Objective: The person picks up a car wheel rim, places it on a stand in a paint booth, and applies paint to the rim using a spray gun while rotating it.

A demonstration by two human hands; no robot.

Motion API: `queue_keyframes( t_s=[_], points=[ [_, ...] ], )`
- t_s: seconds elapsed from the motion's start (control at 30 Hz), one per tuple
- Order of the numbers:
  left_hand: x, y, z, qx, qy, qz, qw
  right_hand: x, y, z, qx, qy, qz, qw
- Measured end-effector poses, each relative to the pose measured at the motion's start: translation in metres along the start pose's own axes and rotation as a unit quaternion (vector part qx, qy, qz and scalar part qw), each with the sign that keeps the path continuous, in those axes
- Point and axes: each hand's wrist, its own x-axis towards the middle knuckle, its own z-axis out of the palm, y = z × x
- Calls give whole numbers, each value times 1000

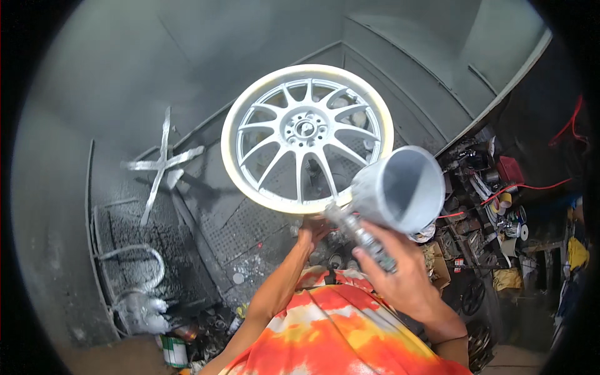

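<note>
One wheel rim (307, 138), silver with a pale cream outer ring, stands upright in the middle of the view, its face turned toward the camera; one spray gun (387, 200) with a wide grey cup on top sits just to its lower right, the cup's open mouth overlapping the rim's edge in the picture. The left hand (311, 230) reaches up to the rim's bottom edge and touches it there; how far its fingers are spread cannot be told, since the rim and gun cover them. The right hand (400, 272) has its fingers curled tight round the spray gun's metal handle. One cross-shaped metal stand (161, 164) leans at the grey booth wall (112, 75) to the left; one paint-spattered can (175, 351) stands on the floor below.
</note>
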Motion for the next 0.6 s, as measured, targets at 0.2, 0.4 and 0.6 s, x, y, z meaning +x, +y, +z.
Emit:
queue_keyframes(
  t_s=[0.2, 0.4, 0.6],
  points=[
    [-15, 14, 18, 29, 71, -24, 997, -4, 7, 30, -34, -82, 17, 996],
    [-29, 22, 27, 63, 39, -28, 997, 28, -10, 47, 96, -67, 65, 991],
    [-50, 34, 37, 94, 15, -14, 995, 49, -32, 34, 86, -80, 207, 971]
  ],
)
